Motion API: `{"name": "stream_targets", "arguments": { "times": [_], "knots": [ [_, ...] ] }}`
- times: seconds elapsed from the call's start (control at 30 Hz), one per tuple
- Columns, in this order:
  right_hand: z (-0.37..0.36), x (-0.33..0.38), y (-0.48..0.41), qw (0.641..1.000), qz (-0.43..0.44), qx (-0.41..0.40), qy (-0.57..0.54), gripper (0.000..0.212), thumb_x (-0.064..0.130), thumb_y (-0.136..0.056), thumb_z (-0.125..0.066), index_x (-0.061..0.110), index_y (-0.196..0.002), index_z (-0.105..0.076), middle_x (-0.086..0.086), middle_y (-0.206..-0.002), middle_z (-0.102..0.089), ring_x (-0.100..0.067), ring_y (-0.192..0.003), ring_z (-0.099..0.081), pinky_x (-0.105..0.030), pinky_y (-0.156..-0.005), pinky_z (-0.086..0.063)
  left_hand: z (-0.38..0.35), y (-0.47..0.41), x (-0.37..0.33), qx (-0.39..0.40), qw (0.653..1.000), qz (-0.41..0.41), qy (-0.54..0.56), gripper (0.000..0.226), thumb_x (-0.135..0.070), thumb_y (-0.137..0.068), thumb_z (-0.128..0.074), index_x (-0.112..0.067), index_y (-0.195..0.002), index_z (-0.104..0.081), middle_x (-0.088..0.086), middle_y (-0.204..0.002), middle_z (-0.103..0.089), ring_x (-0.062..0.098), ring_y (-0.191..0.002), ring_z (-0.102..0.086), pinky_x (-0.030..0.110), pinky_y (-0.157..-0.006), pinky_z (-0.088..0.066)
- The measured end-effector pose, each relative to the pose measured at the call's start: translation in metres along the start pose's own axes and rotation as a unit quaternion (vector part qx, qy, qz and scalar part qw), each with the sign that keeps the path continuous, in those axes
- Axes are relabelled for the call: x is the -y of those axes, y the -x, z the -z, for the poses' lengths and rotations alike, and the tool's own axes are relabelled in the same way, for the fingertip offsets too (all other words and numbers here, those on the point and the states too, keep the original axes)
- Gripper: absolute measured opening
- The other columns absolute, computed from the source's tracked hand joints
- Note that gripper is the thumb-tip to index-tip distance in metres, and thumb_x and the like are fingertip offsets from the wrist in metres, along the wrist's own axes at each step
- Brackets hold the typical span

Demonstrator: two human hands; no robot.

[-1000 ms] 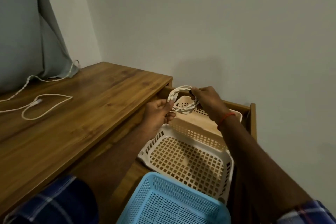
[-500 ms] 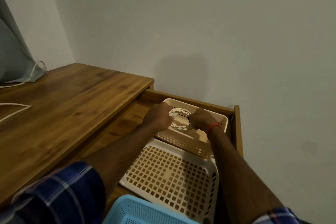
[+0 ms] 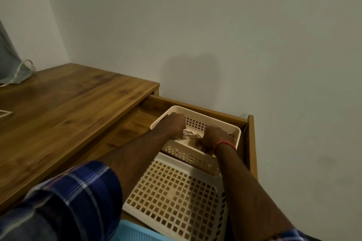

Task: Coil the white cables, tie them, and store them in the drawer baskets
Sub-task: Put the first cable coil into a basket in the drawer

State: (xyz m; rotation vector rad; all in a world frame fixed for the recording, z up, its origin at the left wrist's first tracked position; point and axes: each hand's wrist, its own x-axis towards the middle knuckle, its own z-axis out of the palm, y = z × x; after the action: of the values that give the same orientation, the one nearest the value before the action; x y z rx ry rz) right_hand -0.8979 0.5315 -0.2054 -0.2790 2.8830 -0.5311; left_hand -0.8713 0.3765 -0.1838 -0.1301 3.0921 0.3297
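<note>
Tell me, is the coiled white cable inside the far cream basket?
Inside: the coiled white cable is below the rim of the far cream plastic basket, held by the left hand and right hand.

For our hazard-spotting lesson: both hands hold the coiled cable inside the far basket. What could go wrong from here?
1. The coiled cable is gripped between the left hand and right hand; no tie shows, so it might spring open on release.
2. A loose end could snag in the wall holes of the far basket.
</note>
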Motion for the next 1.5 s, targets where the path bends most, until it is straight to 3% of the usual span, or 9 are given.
{"name": "stream_targets", "arguments": {
  "times": [0.23,0.4,0.53,0.7,0.87,1.1,1.27,1.37,1.5],
  "knots": [
    [0.004,0.003,0.004,0.987,0.024,-0.099,0.122,0.051,0.051,-0.089,-0.065,0.02,-0.13,-0.06,-0.005,-0.117,-0.069,-0.025,-0.104,-0.064,-0.039,-0.086,-0.053,-0.003,0.005,0.002,-0.05,0.995,0.001,0.081,0.035,-0.028,-0.096,-0.063,-0.011,-0.126,-0.064,0.01,-0.128,-0.067,0.027,-0.111,-0.065,0.04,-0.095,-0.054],
    [0.016,0.008,0.01,0.988,0.002,-0.121,0.091,0.047,0.056,-0.09,-0.061,0.019,-0.119,-0.065,-0.005,-0.114,-0.07,-0.028,-0.102,-0.065,-0.045,-0.092,-0.051,0.015,0.026,0.005,-0.076,0.995,-0.021,0.062,0.033,-0.033,-0.101,-0.051,-0.018,-0.125,-0.067,0.005,-0.126,-0.066,0.024,-0.109,-0.063,0.04,-0.091,-0.056],
    [0.022,0.019,0.021,0.989,0.025,-0.143,0.028,0.037,0.047,-0.095,-0.057,0.017,-0.116,-0.066,-0.007,-0.113,-0.07,-0.03,-0.1,-0.066,-0.049,-0.09,-0.054,0.045,0.054,0.013,-0.099,0.994,-0.029,0.043,0.034,-0.04,-0.098,-0.057,-0.023,-0.125,-0.068,0.002,-0.123,-0.069,0.02,-0.105,-0.066,0.039,-0.09,-0.056],
    [0.031,0.036,0.038,0.976,0.07,-0.189,0.082,0.041,0.052,-0.091,-0.061,0.017,-0.111,-0.069,-0.007,-0.102,-0.072,-0.028,-0.092,-0.067,-0.044,-0.084,-0.055,0.08,0.102,0.033,-0.107,0.993,-0.019,0.048,0.037,-0.042,-0.093,-0.064,-0.022,-0.124,-0.069,-0.001,-0.121,-0.072,0.013,-0.099,-0.068,0.038,-0.088,-0.058],
    [0.034,0.071,0.065,0.954,0.173,-0.226,0.091,0.039,0.055,-0.087,-0.064,0.019,-0.096,-0.076,-0.009,-0.089,-0.074,-0.03,-0.081,-0.069,-0.04,-0.074,-0.058,0.106,0.155,0.054,-0.126,0.992,-0.012,0.014,0.042,-0.043,-0.093,-0.064,-0.02,-0.128,-0.067,-0.003,-0.13,-0.066,0.015,-0.112,-0.062,0.029,-0.086,-0.049],
    [0.05,0.153,0.13,0.908,0.341,-0.226,0.093,0.036,0.056,-0.09,-0.061,0.021,-0.081,-0.069,-0.003,-0.071,-0.071,-0.025,-0.069,-0.067,-0.038,-0.069,-0.055,0.14,0.231,0.1,-0.163,0.986,0.043,-0.017,0.051,-0.055,-0.089,-0.063,-0.026,-0.131,-0.063,-0.005,-0.12,-0.07,0.012,-0.102,-0.063,0.03,-0.083,-0.05],
    [0.065,0.205,0.17,0.884,0.416,-0.189,0.094,0.034,0.057,-0.089,-0.063,0.025,-0.092,-0.074,-0.001,-0.09,-0.074,-0.022,-0.082,-0.066,-0.039,-0.079,-0.053,0.162,0.294,0.123,-0.184,0.979,0.082,-0.038,0.05,-0.054,-0.088,-0.065,-0.025,-0.128,-0.066,-0.004,-0.116,-0.072,0.013,-0.101,-0.064,0.035,-0.09,-0.053],
    [0.066,0.231,0.19,0.867,0.461,-0.179,0.06,0.037,0.06,-0.088,-0.062,0.026,-0.096,-0.075,0.002,-0.096,-0.075,-0.02,-0.088,-0.066,-0.046,-0.088,-0.052,0.172,0.334,0.139,-0.211,0.971,0.105,-0.044,0.047,-0.053,-0.087,-0.067,-0.024,-0.123,-0.07,-0.005,-0.108,-0.074,0.012,-0.096,-0.066,0.031,-0.085,-0.054],
    [0.059,0.27,0.219,0.839,0.508,-0.18,0.067,0.039,0.063,-0.087,-0.06,0.028,-0.095,-0.074,0.004,-0.097,-0.075,-0.019,-0.09,-0.066,-0.042,-0.086,-0.051,0.181,0.392,0.161,-0.231,0.96,0.144,-0.064,0.04,-0.051,-0.086,-0.069,-0.024,-0.115,-0.075,-0.006,-0.099,-0.076,0.007,-0.083,-0.064,0.025,-0.075,-0.049]
  ]
}}
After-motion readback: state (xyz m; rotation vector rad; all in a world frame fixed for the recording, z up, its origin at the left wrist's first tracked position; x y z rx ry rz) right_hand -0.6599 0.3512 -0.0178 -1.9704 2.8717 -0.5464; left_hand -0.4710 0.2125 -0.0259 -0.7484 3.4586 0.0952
